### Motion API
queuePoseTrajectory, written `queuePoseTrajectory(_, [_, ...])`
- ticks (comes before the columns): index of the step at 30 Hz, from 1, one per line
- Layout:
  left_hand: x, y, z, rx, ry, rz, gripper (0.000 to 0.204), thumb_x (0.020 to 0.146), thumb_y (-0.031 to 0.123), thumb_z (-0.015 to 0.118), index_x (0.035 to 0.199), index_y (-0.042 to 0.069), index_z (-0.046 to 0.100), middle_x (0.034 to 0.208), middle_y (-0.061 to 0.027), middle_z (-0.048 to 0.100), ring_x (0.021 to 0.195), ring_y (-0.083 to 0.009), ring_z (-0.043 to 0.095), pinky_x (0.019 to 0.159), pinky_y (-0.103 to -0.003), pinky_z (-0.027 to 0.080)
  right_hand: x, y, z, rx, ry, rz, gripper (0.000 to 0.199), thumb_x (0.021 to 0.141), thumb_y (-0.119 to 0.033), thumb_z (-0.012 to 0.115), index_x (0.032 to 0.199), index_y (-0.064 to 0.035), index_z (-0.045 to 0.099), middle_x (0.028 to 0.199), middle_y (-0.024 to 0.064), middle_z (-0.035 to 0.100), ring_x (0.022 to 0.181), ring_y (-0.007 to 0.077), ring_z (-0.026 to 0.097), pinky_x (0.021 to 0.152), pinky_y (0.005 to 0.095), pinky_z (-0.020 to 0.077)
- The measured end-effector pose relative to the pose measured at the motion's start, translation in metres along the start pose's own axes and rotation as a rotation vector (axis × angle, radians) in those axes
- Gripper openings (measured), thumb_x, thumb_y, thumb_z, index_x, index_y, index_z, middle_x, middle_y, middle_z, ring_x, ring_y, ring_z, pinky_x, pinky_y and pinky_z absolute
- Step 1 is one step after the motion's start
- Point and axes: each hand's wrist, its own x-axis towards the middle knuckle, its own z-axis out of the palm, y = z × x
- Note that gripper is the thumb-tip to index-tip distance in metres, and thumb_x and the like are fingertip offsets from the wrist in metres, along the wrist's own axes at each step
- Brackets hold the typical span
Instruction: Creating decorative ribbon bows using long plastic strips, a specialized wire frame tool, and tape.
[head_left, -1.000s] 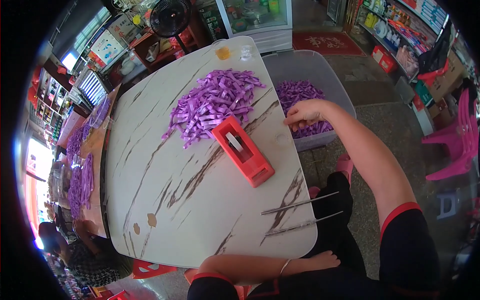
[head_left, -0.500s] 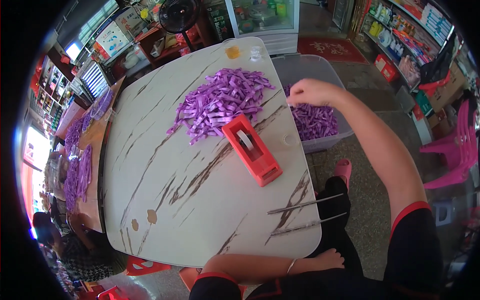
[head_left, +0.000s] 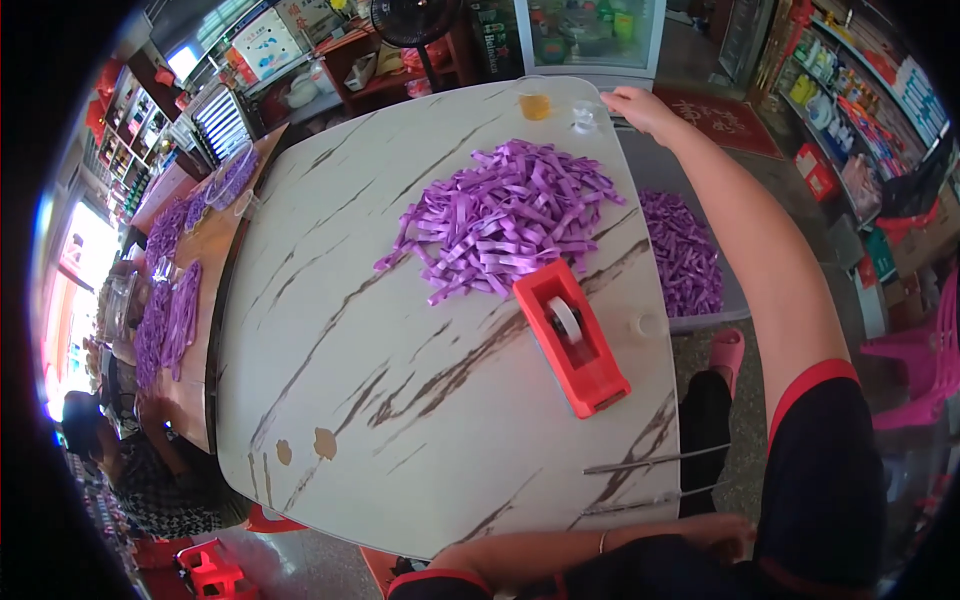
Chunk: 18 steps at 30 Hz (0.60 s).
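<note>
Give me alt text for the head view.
A person's right hand is at the far right corner of a marbled table bearing heaped purple strips and a red tape dispenser; the left hand is by the near edge. A tub alongside holds more strips.

Here's the counter (head_left: 420, 430), white streaked with slanting brown veins, and purple-to-lilac strips (head_left: 510, 220) blaze at its one o'clock! Bright red on the tape dispenser (head_left: 592, 380) at its three, white for the tape roll (head_left: 564, 318); at the view's four, a black sleeve (head_left: 825, 450) trimmed in red!
</note>
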Motion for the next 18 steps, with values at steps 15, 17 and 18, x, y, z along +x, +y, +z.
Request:
queuePoseTrajectory(15, [0.003, -0.015, -0.009, -0.451, -0.021, -0.367, 0.035, 0.091, 0.042, 0.044, 0.098, 0.011, 0.057, 0.081, -0.0009, 0.056, 0.072, -0.0101, 0.050, 0.064, -0.024, 0.040, 0.076, 0.041, 0.041, -0.492, -0.101, 0.050, 0.052, 0.073, -0.055, 0.056, 0.097, -0.0099, 0.066, 0.096, 0.0125, 0.065, 0.089, 0.0290, 0.061, 0.077, 0.0379, 0.0466])
queuePoseTrajectory(17, [0.003, -0.019, -0.005, -0.508, -0.011, -0.414, 0.035, 0.091, 0.042, 0.043, 0.097, 0.011, 0.057, 0.081, -0.0003, 0.055, 0.072, -0.0097, 0.049, 0.064, -0.023, 0.039, 0.081, 0.039, 0.040, -0.560, -0.090, 0.062, 0.054, 0.071, -0.056, 0.058, 0.099, -0.0108, 0.066, 0.099, 0.0127, 0.064, 0.091, 0.0292, 0.061, 0.079, 0.0384, 0.0464])
queuePoseTrajectory(18, [0.004, -0.022, -0.003, -0.538, -0.004, -0.437, 0.035, 0.091, 0.042, 0.043, 0.096, 0.011, 0.057, 0.081, 0.0000, 0.055, 0.072, -0.0095, 0.048, 0.064, -0.023, 0.039, 0.080, 0.036, 0.041, -0.629, -0.079, 0.070, 0.056, 0.069, -0.057, 0.060, 0.102, -0.0117, 0.065, 0.103, 0.0129, 0.064, 0.094, 0.0295, 0.061, 0.081, 0.0389, 0.0462])
